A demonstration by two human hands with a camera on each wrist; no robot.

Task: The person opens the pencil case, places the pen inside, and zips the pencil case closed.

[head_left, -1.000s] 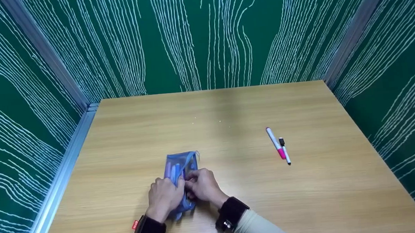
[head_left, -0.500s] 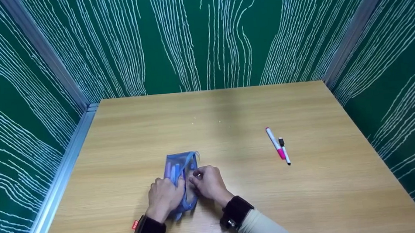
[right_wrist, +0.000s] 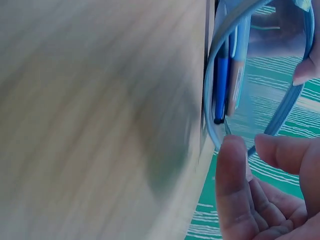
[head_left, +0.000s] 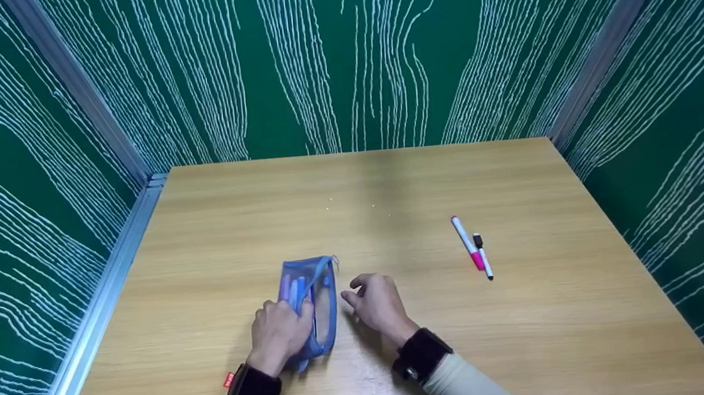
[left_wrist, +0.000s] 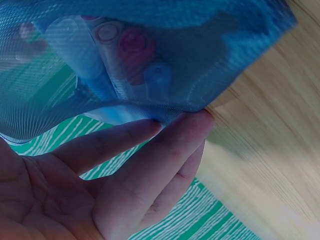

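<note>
Pouch: blue mesh, gaping, pens inside, on the near left part of the table | left hand: grips its left side | right hand: empty, fingers loosely bent, just beside it | risk: we think a slackened left grip could spill pens.

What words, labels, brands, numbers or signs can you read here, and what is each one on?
No text is readable in any view.
Red tag on the left wristband: pale marks, too small to read.
Tan-ended pen in the blue pouch: possible print, too blurred.
Pink-and-white marker, black-and-white marker: nothing legible.
</note>
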